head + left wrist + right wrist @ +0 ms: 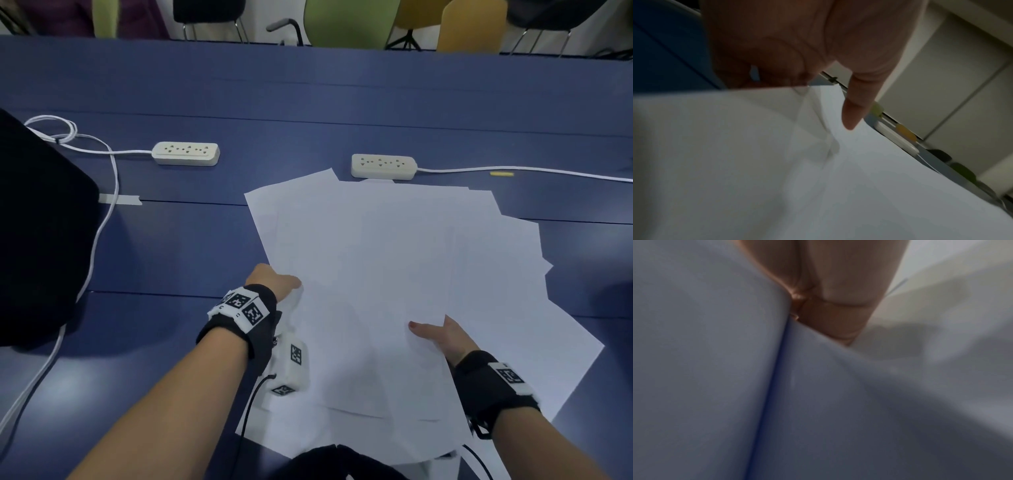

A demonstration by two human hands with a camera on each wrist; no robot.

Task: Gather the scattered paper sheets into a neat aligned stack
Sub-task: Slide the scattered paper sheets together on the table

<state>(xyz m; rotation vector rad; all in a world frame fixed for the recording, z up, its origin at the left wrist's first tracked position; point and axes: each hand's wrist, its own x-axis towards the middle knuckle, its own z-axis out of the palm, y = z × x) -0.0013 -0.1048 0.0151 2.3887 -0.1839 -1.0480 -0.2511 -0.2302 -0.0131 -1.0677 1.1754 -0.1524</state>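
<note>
Several white paper sheets (394,267) lie fanned and overlapping on the blue table (308,96), right of centre. My left hand (274,279) grips the pile's left edge. In the left wrist view its thumb (855,110) lies on top of the sheets (777,162) and its fingers go under the lifted edge. My right hand (442,334) holds the near right part of the pile, thumb on top, fingers hidden beneath the paper. The right wrist view shows that hand (838,296) tucked between curved sheets (694,353).
Two white power strips (185,153) (383,166) lie just beyond the pile, their white cables (102,212) running left and right. A large black object (37,233) fills the left side. Chairs (349,20) stand past the far edge. A tape strip (120,199) sticks to the table.
</note>
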